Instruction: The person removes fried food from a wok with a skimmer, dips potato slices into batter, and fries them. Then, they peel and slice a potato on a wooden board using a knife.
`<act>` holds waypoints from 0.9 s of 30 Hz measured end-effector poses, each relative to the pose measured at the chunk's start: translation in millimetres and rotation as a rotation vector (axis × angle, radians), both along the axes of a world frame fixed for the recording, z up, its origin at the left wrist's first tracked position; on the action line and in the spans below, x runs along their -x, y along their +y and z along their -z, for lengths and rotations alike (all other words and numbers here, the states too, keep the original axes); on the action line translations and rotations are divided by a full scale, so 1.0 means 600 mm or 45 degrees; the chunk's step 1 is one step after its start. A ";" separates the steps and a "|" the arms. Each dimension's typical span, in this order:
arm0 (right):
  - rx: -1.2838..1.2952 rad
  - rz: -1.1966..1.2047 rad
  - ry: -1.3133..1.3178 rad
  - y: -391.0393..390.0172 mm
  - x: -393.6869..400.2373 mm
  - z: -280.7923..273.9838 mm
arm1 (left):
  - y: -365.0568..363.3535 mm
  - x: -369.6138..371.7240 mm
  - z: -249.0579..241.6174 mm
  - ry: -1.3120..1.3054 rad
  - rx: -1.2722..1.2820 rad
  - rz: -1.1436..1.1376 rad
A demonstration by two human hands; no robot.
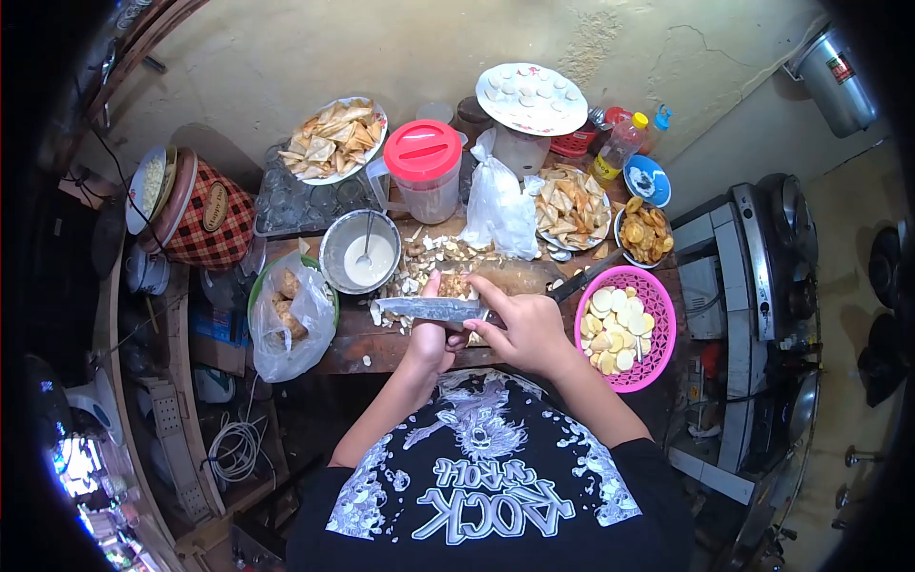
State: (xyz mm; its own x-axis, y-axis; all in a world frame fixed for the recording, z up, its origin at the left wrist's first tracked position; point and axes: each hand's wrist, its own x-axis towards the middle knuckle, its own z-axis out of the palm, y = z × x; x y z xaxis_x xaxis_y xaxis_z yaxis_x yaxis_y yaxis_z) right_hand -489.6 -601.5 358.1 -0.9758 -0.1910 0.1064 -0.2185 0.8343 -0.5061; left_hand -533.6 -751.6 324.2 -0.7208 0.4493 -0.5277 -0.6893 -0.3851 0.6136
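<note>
My right hand (pixel 529 329) is closed around the handle end of a knife (pixel 429 308), its wide, stained blade pointing left. My left hand (pixel 431 341) is just under the blade with its fingers curled and thumb up. Whatever it holds, if anything, is hidden by the blade and fingers. Beyond my hands, pale peelings (pixel 415 257) and brown bits lie scattered over a wooden cutting board (pixel 524 276). Right of my right hand, a pink basket (pixel 664 357) holds pale round slices (pixel 620 329). A dark, long object (pixel 583 279) lies between the board and the basket.
A grey pot (pixel 329 255) with white batter and a spoon stands left, near a plastic bag (pixel 295 329) of brown lumps. Behind are a red-lidded pitcher (pixel 424 162), a white bag (pixel 500 214) and plates of folded triangular pastries (pixel 334 138). A stove (pixel 753 276) stands right.
</note>
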 end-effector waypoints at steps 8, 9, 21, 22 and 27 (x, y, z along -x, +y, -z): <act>0.195 0.117 0.112 -0.017 -0.003 0.015 | 0.007 -0.016 0.005 0.142 0.040 -0.176; 0.266 0.151 0.130 -0.022 -0.002 0.018 | 0.007 -0.016 0.008 0.205 0.048 -0.185; 1.660 0.311 -0.559 -0.015 0.036 0.091 | 0.007 -0.007 0.034 0.131 -0.093 -0.115; 1.632 0.266 -0.539 -0.015 0.032 0.083 | 0.006 -0.004 0.029 0.119 -0.124 -0.131; 1.186 0.084 -0.187 -0.013 0.016 0.078 | -0.005 0.011 0.021 -0.046 -0.275 -0.134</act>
